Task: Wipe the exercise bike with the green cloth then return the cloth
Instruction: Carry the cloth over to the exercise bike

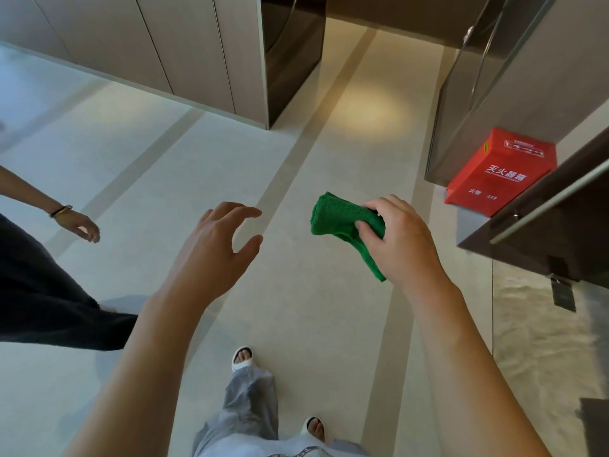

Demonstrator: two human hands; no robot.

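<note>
Pale tiled floor (296,291), red box (501,173) at right. Your right hand (400,239) grips the green cloth (336,219), right of centre. Your left hand (214,245) hangs empty, fingers apart.

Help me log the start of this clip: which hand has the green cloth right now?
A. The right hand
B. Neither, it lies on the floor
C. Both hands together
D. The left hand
A. The right hand grips the bunched green cloth with curled fingers, while the left hand is apart from it, fingers spread and holding nothing.
</note>
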